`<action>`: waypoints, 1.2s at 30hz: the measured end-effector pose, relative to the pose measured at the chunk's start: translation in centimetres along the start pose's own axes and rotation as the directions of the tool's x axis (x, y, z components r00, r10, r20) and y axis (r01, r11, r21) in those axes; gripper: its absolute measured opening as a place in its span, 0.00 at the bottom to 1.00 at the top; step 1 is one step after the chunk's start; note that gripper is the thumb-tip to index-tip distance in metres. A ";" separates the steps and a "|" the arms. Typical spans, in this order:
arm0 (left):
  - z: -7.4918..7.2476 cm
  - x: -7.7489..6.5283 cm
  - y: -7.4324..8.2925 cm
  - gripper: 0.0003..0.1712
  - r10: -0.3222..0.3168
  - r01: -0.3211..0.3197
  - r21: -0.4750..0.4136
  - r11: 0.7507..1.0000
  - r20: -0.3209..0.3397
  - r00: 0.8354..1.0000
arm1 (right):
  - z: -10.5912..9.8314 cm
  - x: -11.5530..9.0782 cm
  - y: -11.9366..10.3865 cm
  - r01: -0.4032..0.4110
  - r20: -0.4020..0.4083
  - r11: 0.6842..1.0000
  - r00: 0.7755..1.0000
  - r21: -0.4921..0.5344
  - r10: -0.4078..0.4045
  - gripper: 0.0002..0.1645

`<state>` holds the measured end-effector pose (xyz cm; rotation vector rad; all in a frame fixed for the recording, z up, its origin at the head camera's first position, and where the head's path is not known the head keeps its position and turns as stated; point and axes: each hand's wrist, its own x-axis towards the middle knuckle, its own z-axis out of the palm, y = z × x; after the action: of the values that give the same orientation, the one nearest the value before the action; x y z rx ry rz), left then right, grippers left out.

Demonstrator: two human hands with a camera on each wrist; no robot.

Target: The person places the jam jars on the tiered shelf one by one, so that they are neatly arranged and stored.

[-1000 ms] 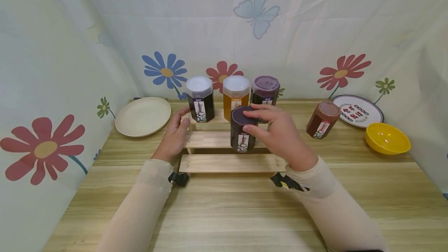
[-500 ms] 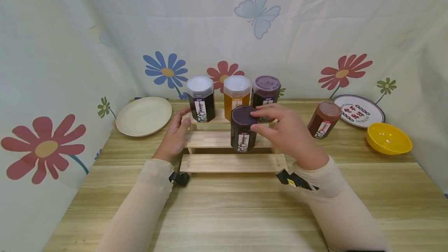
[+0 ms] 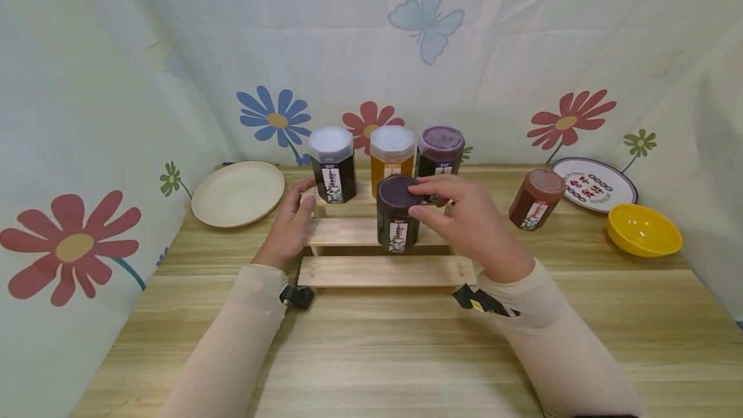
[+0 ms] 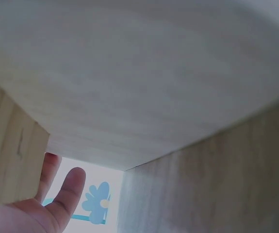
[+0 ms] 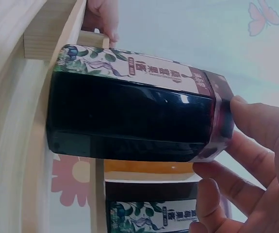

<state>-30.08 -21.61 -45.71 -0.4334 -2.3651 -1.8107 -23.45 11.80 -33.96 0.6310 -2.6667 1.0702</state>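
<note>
A three-step wooden rack [image 3: 386, 271] stands on the table. On its middle step is a dark jam jar [image 3: 397, 219] with a purple lid, upright. My right hand [image 3: 473, 224] pinches this jar at the lid, thumb at the front and fingers behind. In the right wrist view, the jar's label [image 5: 151, 70] faces up. My left hand [image 3: 288, 221] holds the left end of the rack by the top step, some fingers hidden behind the wood. The top step bears a white-lidded dark jar [image 3: 332, 173], an amber jar [image 3: 393, 147] and a purple-lidded jar [image 3: 441, 147].
A reddish-brown jar [image 3: 536, 200] stands on the table right of the rack. Behind it lies a patterned white plate [image 3: 592, 180], with a yellow bowl [image 3: 644, 231] at the far right. A cream plate [image 3: 238, 193] sits at the left. A flowered curtain [image 3: 493, 82] hangs behind.
The held jar has shifted slightly left along the middle step. My right hand drew back a little to the right, then came left again at the lid. The left hand stays in place.
</note>
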 end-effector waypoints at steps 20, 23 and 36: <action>0.0 0.0 -0.1 0.26 0.006 -0.006 0.008 1.000 0.000 1.000 | 2.2 0.0 -0.2 0.050 -0.038 0.991 0.998 0.125 -0.046 0.24; -0.1 0.1 -0.1 0.25 0.011 -0.011 0.005 1.000 0.001 1.000 | 2.4 0.0 -0.1 0.083 -0.023 0.991 0.996 0.108 -0.081 0.27; -0.1 0.0 0.1 0.25 0.025 -0.025 -0.007 1.000 0.000 1.000 | 0.8 -0.8 -0.8 0.180 0.055 0.984 0.982 0.005 -0.180 0.27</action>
<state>-30.10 -21.66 -45.60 -0.4618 -2.3437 -1.8092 -22.44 10.95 -34.34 0.8941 -2.5948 1.0166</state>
